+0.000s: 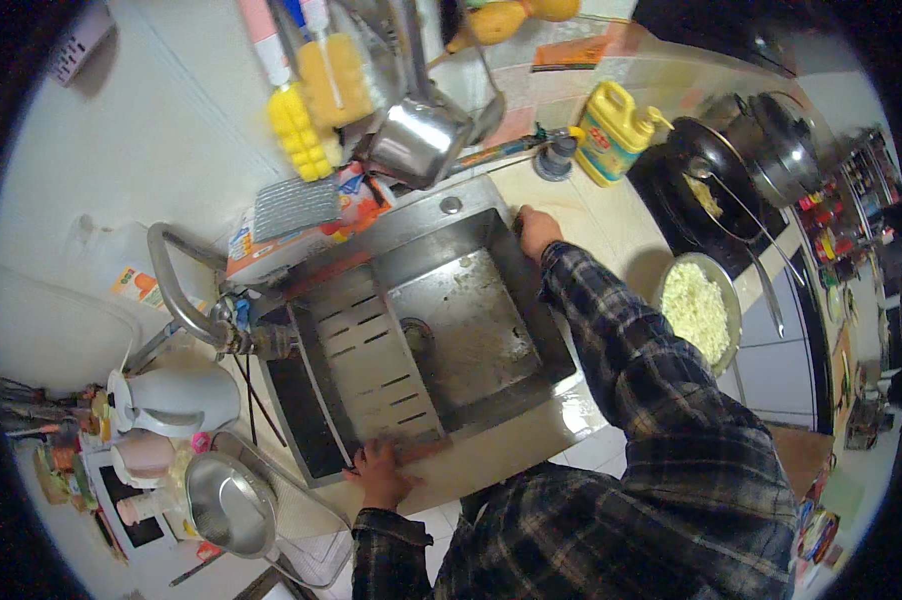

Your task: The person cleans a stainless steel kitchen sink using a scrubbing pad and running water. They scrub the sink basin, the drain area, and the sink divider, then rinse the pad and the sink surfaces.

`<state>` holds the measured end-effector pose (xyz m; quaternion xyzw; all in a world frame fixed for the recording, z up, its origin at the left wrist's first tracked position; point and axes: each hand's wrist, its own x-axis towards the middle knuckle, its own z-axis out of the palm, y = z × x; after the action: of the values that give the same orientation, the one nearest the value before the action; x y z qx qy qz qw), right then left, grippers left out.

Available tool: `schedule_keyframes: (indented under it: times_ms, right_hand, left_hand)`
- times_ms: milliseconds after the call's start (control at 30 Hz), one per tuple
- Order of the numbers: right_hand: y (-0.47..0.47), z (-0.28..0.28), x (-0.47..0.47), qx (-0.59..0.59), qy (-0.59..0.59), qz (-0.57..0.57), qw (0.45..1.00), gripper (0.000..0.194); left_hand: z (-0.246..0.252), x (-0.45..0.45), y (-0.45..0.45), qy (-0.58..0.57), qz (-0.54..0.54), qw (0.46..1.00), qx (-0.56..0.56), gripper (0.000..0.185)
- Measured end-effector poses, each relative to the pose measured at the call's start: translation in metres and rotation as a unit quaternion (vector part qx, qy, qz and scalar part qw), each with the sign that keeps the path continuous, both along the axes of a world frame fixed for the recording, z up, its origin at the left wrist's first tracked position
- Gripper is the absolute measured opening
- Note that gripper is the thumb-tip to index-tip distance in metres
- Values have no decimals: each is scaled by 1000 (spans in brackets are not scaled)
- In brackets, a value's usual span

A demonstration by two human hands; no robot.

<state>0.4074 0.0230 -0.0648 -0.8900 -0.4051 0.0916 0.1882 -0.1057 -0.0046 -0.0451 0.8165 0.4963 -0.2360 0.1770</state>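
A stainless steel sink [469, 322] lies in front of me, its basin floor wet and spotted with bits of residue. Across its left part sits a slotted metal drain tray [361, 345]. My left hand [382, 474] rests with spread fingers at the sink's near edge, by the end of the tray. At the far right rim is my right hand [538, 231], its fingers curled around something dark that I cannot make out. A curved metal faucet [177, 289] stands on the left.
On the right, a metal bowl of chopped pale vegetable [695, 311] stands near a black wok [710, 161] with a ladle. A yellow detergent bottle [612, 139] is behind. Utensils and a saucepan [418, 141] hang above; a kettle [177, 397] and metal strainer [231, 504] are left.
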Motion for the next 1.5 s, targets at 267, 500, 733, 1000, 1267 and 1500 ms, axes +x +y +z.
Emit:
schedule_keyframes:
  times_ms: [267, 500, 733, 1000, 1267, 1500]
  right_hand:
    - [62, -10, 54, 70, -59, 94, 991, 36]
    - [29, -3, 54, -102, -146, 221, 959, 27]
    - [-57, 2, -6, -83, -64, 141, 984, 21]
    - [-194, 29, -79, -156, 5, 118, 981, 19]
    - [-269, 29, -138, -98, 76, -27, 992, 14]
    - [-246, 23, -202, -3, 128, -232, 964, 25]
  left_hand:
    - [-4, -4, -1, -36, -8, 999, 6, 94]
    - [0, 3, -1, 15, 0, 1000, -1, 95]
    - [7, 7, 2, 29, -10, 999, -11, 102]
    - [17, 13, -1, 54, -7, 998, -24, 102]
    - [2, 1, 15, 50, -98, 993, -43, 107]
    - [35, 26, 75, -151, -117, 979, -76, 91]
